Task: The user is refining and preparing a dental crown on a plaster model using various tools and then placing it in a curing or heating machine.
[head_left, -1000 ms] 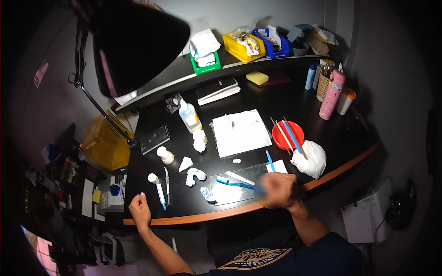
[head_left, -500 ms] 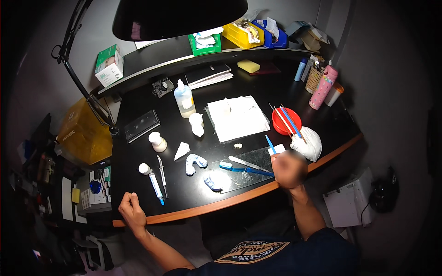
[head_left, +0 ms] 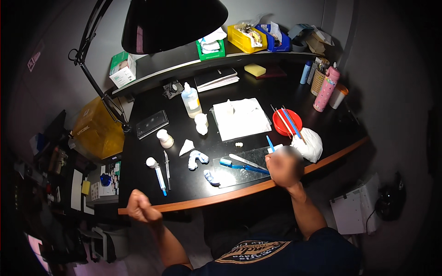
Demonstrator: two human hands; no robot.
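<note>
Filling the middle of the view, a black desk with a brown front edge (head_left: 285,89) carries many things; I take the clock directions from its centre, with twelve at the far side. Over its far side, at eleven o'clock, hangs a broad black lampshade (head_left: 175,23). Close to the centre lies a square white sheet (head_left: 248,129), and at six o'clock there is a dark, flat, glassy plate (head_left: 244,177). A tall pink patterned bottle (head_left: 327,89) stands upright at two o'clock, and a translucent squeeze bottle (head_left: 191,102) at ten.

The right hand (head_left: 284,166) is at four o'clock, by the plate's right end; it is blurred, so I cannot tell whether its fingers are clamped or apart. The left hand (head_left: 142,207) is at eight o'clock, near the front edge, its fingers together and curled into a fist. At three o'clock, a white rounded bundle (head_left: 311,146) sits beside a round red bowl (head_left: 277,125). A blue toothbrush (head_left: 237,166) lies over the plate, at nine o'clock from the right hand. A slender white-and-blue tube (head_left: 160,178) lies at one o'clock from the left hand. An arch-shaped, bluish-white dental cast (head_left: 192,160) is at eight o'clock. A thin blue stick (head_left: 270,143) points out at eleven o'clock from the right hand; whether it is gripped, I cannot tell. The smallest are two white pieces (head_left: 239,144), at six o'clock from the sheet.
</note>
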